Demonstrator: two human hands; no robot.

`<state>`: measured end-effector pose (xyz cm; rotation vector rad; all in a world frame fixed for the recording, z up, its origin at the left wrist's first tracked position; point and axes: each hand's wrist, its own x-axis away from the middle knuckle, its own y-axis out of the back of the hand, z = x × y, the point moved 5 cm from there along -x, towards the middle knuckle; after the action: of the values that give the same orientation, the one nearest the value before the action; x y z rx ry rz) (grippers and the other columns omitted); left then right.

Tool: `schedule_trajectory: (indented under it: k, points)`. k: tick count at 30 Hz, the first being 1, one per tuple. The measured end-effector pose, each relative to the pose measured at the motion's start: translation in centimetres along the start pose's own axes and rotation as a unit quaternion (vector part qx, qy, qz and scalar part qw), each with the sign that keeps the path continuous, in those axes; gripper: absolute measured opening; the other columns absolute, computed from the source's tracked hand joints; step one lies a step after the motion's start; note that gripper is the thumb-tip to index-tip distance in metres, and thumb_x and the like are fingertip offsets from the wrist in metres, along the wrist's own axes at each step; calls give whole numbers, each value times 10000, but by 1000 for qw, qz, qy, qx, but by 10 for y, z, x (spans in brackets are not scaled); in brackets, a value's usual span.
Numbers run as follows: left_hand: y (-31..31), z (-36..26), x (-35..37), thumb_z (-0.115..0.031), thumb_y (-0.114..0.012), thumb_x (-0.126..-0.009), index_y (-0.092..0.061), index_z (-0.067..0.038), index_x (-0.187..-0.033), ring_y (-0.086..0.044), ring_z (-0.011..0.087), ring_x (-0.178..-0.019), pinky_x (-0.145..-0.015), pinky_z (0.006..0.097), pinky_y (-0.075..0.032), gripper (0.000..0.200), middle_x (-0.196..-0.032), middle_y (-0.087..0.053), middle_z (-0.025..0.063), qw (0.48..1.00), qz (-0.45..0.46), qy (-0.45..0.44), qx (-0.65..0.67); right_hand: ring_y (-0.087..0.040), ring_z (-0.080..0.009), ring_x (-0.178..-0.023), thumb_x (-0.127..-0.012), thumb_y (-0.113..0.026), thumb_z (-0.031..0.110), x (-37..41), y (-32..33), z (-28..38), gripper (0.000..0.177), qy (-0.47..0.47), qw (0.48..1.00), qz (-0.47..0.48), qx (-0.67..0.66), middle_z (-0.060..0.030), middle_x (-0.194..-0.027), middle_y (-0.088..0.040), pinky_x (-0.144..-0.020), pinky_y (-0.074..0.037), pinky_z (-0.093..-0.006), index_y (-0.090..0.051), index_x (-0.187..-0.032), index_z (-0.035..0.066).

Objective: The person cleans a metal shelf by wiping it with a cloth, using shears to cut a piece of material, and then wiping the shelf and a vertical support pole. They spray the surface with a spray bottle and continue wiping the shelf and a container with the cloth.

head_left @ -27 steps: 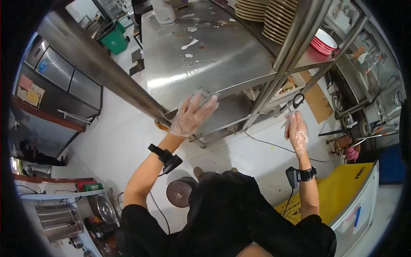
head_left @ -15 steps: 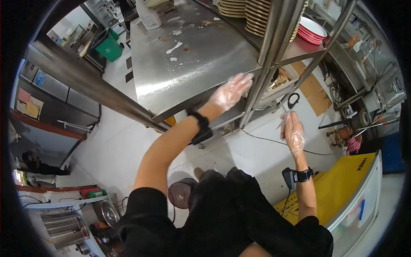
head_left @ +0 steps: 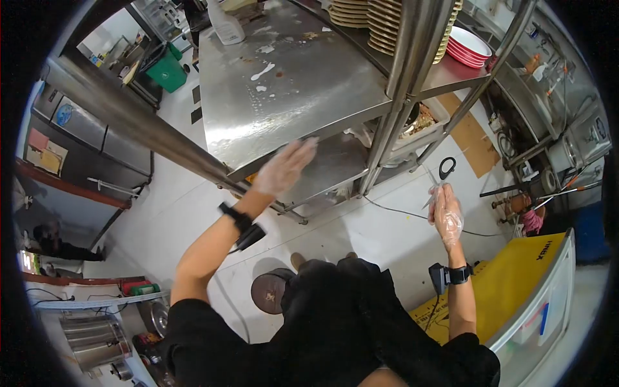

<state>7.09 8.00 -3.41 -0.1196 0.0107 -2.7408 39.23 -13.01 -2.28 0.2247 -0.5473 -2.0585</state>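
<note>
My left hand [head_left: 285,169], in a clear plastic glove, is held out near the front edge of the steel shelf unit's top [head_left: 309,84]. Its fingers are stretched out with nothing in them; slight blur softens their outline. My right hand [head_left: 447,216], gloved likewise, is closed around the middle of a pair of scissors [head_left: 447,168]. The black handle loop points away from me, beyond the fingertips. A bit of blade shows to the left of the fingers, and the rest is hidden by the hand.
A white spray bottle [head_left: 225,24] and wet white smears are on the steel top. Stacked tan plates [head_left: 385,29] and red-rimmed bowls [head_left: 469,46] stand at the back right. A food-filled tub [head_left: 422,122] sits below. A round stool [head_left: 269,291] and a yellow board [head_left: 509,277] are close by.
My left hand has swung left and toward me along the shelf's front edge, staying open. My right hand has shifted slightly right and nearer, still gripping the scissors.
</note>
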Motion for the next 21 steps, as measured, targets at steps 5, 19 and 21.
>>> schedule_trajectory:
  k: [5, 19, 21]
  points:
    - [0, 25, 99, -202, -593, -888, -461, -134, -1452, -288, 167, -1461, -1228, 352, -208, 583, -1503, -419, -13, 912, -36, 85, 399, -485, -150, -411, -1063, -377, 312, -4, -10, 22, 333, 48, 998, 41, 1, -47, -513, -490, -445, -403, -313, -530, -953, 37]
    - [59, 79, -49, -314, -521, -958, -553, -146, -1359, -446, 247, -1350, -1145, 396, -354, 437, -1423, -520, 30, 829, -164, 183, 502, -564, -400, -660, -1052, -426, 296, -33, -82, 100, 317, 206, 977, 4, 60, -200, -694, -545, -617, -447, -458, -549, -882, 58]
    - [49, 85, -47, -183, -549, -910, -653, -261, -1202, -444, 233, -1373, -1139, 395, -383, 319, -1540, -409, -20, 677, -120, 246, 684, -571, -399, -661, -1056, -418, 295, -34, -73, 106, 296, 182, 981, 9, 63, -194, -694, -542, -614, -453, -454, -516, -897, 65]
